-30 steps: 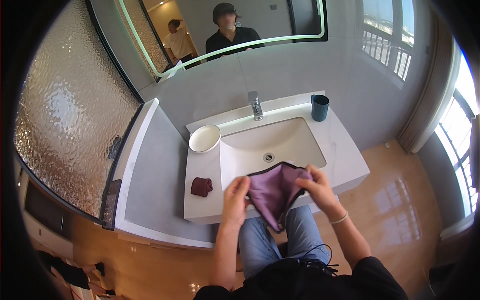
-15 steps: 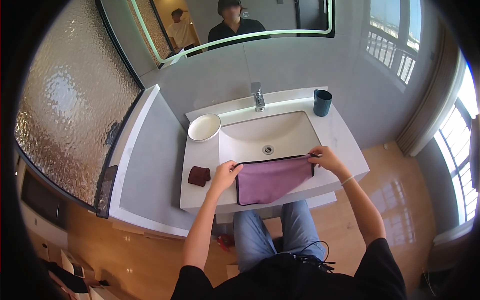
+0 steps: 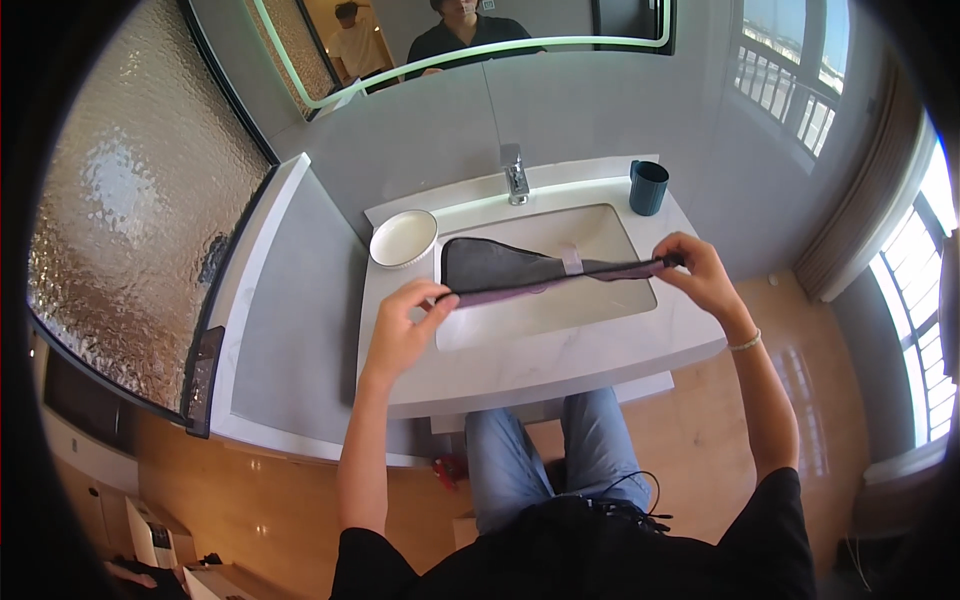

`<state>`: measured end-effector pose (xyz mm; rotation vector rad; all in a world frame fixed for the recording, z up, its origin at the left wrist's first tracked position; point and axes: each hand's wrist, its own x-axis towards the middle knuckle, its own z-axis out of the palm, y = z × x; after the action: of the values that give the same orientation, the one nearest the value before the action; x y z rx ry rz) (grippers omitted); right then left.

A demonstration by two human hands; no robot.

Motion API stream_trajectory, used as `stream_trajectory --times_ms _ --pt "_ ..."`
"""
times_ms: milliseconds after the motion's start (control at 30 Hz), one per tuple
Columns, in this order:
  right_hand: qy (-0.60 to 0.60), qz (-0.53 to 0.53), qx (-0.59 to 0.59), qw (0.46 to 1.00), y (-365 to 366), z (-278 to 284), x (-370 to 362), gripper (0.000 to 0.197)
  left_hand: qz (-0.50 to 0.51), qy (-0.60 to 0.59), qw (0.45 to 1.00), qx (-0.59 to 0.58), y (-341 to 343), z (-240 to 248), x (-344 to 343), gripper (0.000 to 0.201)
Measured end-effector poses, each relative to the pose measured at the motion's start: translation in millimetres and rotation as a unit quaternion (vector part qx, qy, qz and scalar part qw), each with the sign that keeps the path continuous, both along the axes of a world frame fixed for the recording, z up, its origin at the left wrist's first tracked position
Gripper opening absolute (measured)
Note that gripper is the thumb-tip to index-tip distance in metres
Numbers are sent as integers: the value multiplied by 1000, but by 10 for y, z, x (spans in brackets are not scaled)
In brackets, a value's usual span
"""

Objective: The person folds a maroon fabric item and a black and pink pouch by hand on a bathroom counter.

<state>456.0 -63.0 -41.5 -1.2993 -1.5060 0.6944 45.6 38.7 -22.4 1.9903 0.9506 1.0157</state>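
Both my hands hold a purple-grey cloth [image 3: 500, 268] stretched out flat over the white sink basin [image 3: 600, 300]. I see the cloth almost edge-on, with a small white tag near its middle. My left hand [image 3: 405, 322] pinches its left corner above the counter's left part. Its right corner is pinched by my right hand [image 3: 700, 275], over the basin's right rim. The cloth hangs in the air, apart from the basin.
A chrome faucet [image 3: 514, 172] stands behind the basin. A white bowl [image 3: 403, 238] sits at the counter's back left, and a dark teal cup [image 3: 648, 187] at the back right. A mirror [image 3: 560, 20] hangs above, a textured glass panel [image 3: 120, 200] stands left, and windows are at the right.
The cloth hung crumpled, then draped over the front edge; now both hands have lifted it and pulled it taut and level above the basin. The hands have moved further apart.
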Motion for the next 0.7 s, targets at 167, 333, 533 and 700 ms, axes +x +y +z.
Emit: stream_trajectory --times_ms 167,333,533,700 --pt "-118 80 -21 990 -412 -701 -62 19 -88 202 958 185 -245 -822 -246 13" --pt "-114 87 -41 989 -734 -1273 -222 18 -140 200 948 204 -504 -1330 -300 13" --pt "-118 86 -43 988 -721 -1104 -236 19 -84 179 970 145 -597 -1191 -283 13" --pt "-136 108 -91 981 -712 -1110 -221 21 -92 106 990 -1 -648 -1190 -254 13"
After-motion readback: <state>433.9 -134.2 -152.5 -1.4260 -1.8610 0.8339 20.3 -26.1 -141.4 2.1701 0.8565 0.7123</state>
